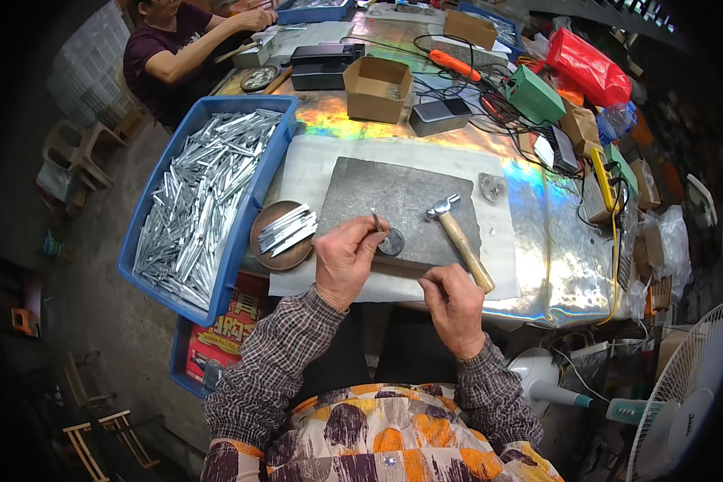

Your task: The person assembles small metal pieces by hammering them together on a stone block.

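Note:
My left hand [348, 259] is closed in a pinch around a short, thin dark rod [377, 220], which points up from the fingertips. Beside those fingertips, a small round black disc [392, 243] lies on a grey stone slab [357, 193]. My right hand [455, 308] hovers at the slab's near edge, thumb and fingers pressed together; anything between them is too small to make out. Close to it lies a hammer [463, 243] with a wooden handle, its metal head on the slab. Left of my left hand, a round brown bowl [269, 259] holds several slim silvery metal pieces [287, 230].
A blue crate [291, 120] full of silvery metal pieces stands at the left. Small boxes [377, 84], cables and an orange-handled tool [454, 64] lie farther back. A white fan [683, 402] stands at the lower right. Another person [169, 60] works at the far left.

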A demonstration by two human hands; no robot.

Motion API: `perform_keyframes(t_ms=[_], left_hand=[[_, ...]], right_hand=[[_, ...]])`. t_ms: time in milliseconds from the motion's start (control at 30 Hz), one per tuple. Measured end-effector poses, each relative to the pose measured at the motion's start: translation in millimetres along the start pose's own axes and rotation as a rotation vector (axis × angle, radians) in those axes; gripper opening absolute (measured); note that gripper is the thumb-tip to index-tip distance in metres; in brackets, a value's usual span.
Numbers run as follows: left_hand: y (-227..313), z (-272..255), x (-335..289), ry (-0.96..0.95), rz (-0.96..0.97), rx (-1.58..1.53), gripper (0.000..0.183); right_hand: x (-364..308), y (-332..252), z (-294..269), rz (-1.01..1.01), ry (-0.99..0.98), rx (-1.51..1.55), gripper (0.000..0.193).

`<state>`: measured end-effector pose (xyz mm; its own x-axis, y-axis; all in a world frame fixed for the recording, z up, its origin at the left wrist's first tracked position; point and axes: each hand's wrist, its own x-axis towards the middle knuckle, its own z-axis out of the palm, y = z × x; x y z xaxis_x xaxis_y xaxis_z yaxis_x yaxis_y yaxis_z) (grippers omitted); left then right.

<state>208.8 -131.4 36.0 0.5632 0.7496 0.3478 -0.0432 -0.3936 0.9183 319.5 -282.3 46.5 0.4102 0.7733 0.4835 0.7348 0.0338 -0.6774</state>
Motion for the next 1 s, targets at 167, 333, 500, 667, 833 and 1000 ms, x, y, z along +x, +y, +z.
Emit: perform_keyframes(t_ms=[167,333,500,667,833,1000], left_hand=[[5.7,-1.1,0.5,-0.004,0.239,0.245,0.012],[3.8,-1.9,-0.2,0.01,0.257,0.301,0.015],[4.0,0.1,-2.0,0.032,0.273,0.32,0.017],[-0.3,2.2,-1.7,0.033,0.329,0.222,0.019],[-3.1,5.8,-3.1,0.076,0.296,0.232,0.022],[-2.9,7.0,-6.0,0.104,0.251,0.245,0.022]], right_hand=[[38.1,-16.8,-2.9,-0.118,0.017,-0.006,0.024],[71.7,-30.6,10.3,-0.25,-0.083,0.014,0.031],[71.9,-22.2,19.5,-0.327,-0.084,-0.007,0.024],[55.3,-14.0,27.9,-0.41,-0.004,-0.078,0.023],[36.1,-5.9,38.9,-0.537,0.155,-0.129,0.024],[23.9,-0.9,47.6,-0.53,0.204,-0.13,0.026]])
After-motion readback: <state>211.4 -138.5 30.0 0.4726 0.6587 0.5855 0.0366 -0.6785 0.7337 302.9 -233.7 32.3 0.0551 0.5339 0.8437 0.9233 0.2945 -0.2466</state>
